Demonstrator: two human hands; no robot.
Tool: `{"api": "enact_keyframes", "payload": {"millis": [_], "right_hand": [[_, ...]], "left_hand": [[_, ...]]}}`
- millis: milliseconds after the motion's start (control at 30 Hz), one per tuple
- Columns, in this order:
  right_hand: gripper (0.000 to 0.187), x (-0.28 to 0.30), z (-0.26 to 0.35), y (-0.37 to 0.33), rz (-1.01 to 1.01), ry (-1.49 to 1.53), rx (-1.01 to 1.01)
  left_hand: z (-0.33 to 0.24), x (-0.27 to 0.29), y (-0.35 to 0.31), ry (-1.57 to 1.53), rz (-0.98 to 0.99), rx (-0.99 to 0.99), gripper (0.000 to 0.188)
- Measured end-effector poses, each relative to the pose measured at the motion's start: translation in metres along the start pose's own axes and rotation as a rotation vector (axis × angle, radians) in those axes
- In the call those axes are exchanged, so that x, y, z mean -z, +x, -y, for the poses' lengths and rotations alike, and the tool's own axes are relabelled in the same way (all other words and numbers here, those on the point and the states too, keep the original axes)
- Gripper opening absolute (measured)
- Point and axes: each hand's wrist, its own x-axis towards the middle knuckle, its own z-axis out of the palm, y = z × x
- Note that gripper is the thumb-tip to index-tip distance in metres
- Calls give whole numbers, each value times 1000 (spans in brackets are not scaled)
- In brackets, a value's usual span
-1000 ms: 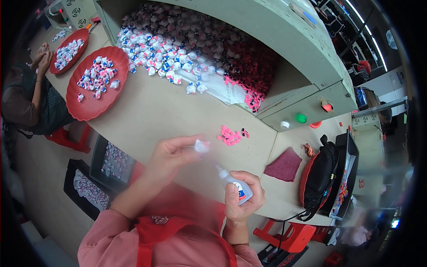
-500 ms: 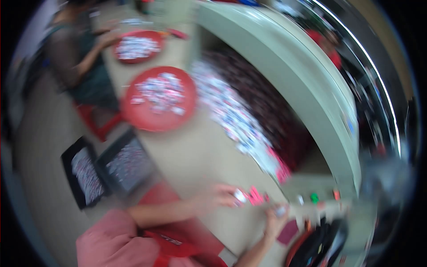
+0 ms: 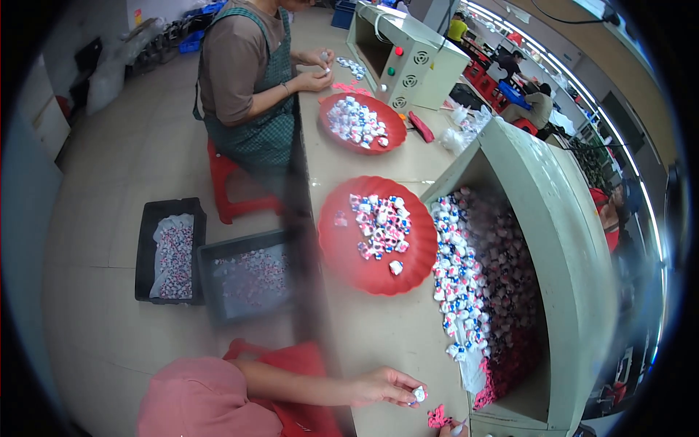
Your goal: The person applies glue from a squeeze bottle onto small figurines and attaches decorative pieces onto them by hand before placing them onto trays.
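Observation:
My left hand (image 3: 386, 386) is pinching a small white figure piece (image 3: 419, 394) between thumb and fingertips, just above the table. Only the fingertips of my right hand (image 3: 445, 430) show at the lower edge. They close around a small pale item (image 3: 457, 428) that I cannot make out. Between the two hands lies a little group of bright pink pieces (image 3: 437, 416) on the table top. Further up the table, a red scalloped tray (image 3: 338, 251) carries many small white, pink and blue pieces (image 3: 381, 222).
A pale open-fronted box (image 3: 561, 240) on the right holds heaped small pieces (image 3: 462, 280). A co-worker (image 3: 251, 73) sits beyond, handling pieces by another red tray (image 3: 393, 120). On the floor at left stand a black bin (image 3: 145, 255) and a grey bin (image 3: 240, 313), both with pieces inside.
The view has turned, so the trays, box and bins sit differently in the picture. My right hand has slipped mostly out at the lower edge. My left hand still holds a white piece.

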Motion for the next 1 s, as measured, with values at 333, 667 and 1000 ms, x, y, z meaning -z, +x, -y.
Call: {"api": "enact_keyframes", "payload": {"millis": [333, 667, 1000], "right_hand": [[17, -2, 21, -20, -121, 561, 12], [15, 15, 67, -34, -123, 519, -1], [16, 0, 59, -27, -91, 666, -3]], "left_hand": [[-15, 4, -8, -33, 14, -2, 42], [-14, 9, -9, -46, 18, -25, 41], [-16, 13, -8, -58, 9, -28, 40]]}}
